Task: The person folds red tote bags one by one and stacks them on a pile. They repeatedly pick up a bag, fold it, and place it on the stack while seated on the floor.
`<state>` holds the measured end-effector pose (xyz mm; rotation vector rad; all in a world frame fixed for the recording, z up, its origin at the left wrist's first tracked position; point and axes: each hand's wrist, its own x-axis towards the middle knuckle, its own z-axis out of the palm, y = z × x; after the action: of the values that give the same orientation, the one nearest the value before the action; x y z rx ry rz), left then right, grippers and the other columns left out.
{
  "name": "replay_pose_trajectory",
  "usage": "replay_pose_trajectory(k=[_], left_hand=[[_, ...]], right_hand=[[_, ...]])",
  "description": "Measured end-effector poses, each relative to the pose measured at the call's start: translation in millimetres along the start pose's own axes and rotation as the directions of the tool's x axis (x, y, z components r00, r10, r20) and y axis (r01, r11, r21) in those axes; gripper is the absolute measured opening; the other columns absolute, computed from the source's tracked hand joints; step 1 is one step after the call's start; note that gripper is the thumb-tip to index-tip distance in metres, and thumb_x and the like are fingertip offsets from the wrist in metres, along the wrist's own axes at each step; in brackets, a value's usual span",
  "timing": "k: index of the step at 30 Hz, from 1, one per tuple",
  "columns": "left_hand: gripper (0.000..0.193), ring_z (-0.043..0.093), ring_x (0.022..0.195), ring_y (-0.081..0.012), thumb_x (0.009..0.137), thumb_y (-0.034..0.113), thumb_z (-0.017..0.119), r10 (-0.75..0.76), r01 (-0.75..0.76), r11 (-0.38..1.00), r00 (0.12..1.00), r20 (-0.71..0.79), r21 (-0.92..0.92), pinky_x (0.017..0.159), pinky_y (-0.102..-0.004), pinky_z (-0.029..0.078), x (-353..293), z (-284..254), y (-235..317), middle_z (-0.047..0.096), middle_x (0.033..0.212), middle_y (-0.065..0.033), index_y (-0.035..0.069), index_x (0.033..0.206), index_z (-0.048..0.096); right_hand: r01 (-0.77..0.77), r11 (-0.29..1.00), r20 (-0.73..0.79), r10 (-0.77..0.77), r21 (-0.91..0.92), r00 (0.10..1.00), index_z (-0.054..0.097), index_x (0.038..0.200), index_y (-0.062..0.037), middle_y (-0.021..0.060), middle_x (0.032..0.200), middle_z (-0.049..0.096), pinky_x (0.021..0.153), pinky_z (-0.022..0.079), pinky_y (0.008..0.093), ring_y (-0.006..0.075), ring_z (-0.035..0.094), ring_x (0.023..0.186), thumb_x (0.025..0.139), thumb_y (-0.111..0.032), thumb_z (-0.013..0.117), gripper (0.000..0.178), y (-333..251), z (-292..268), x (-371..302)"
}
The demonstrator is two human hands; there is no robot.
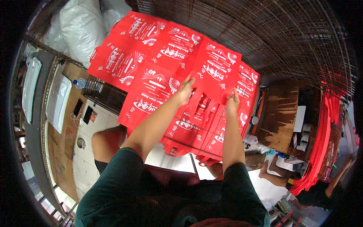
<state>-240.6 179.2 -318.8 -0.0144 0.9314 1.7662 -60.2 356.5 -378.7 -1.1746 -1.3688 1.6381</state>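
Note:
Between my two hands is a flat red fabric bag (216,62) with white printing, its slotted end toward me. My left hand (184,90) is closed on the bag's left edge, thumb and fingers pinched together. At the opposite edge, my right hand (233,100) grips the bag in a similar pinch. Underneath and around it, more red printed bags (151,90) lie overlapping in rows on a wire rack (181,148). Dark slot openings show between my wrists, but which bag each belongs to is hard to tell.
Tall wire racks (264,30) rise beyond the bags. A stuffed white plastic sack (81,32) is at the far left, near a bottle (80,83) and phone (89,113). At right are a worn wooden board (278,117), hanging red fabric (321,151) and another person's legs (274,176).

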Motion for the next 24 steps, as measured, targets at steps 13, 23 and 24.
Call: replay_pose_trajectory(k=[13,23,24], left_hand=[[0.071,0.043,0.119,-0.0229,0.09,0.025,0.056,-0.006,0.017,0.999,0.946,-0.325,0.031,0.099,-0.0375,0.036,34.8,-14.1,-27.7,0.041,0.134,-0.0123,0.013,0.146,0.013],[0.077,0.046,0.115,-0.0198,0.086,0.017,0.064,0.242,-0.126,0.883,0.947,-0.209,0.451,0.095,-0.0335,0.041,-110.3,-5.6,-25.9,0.042,0.127,-0.0152,0.013,0.144,0.014],[0.075,0.049,0.11,-0.0184,0.086,0.015,0.064,0.192,-0.098,0.877,0.969,-0.156,0.47,0.091,-0.0312,0.044,-132.3,-14.3,-28.9,0.045,0.123,-0.0136,0.013,0.144,0.016]], right_hand=[[-0.097,0.982,-0.054,0.089,-0.16,0.995,0.041,0.136,-0.0074,-0.003,0.08,0.046,0.061,0.039,0.0186,0.0076,0.047,0.07,0.072,0.015,0.038,0.069,28.8,5.0,29.1],[-0.109,0.964,-0.071,0.095,-0.241,0.993,0.042,0.136,-0.0078,0.0014,0.091,0.051,0.056,0.039,0.022,0.0063,0.045,0.067,0.075,0.012,0.042,0.063,43.6,0.7,33.5],[-0.101,0.967,-0.072,0.086,-0.234,0.994,0.042,0.136,-0.0071,-0.0004,0.087,0.049,0.056,0.038,0.0205,0.0056,0.045,0.067,0.076,0.012,0.041,0.064,42.9,2.8,32.8]])
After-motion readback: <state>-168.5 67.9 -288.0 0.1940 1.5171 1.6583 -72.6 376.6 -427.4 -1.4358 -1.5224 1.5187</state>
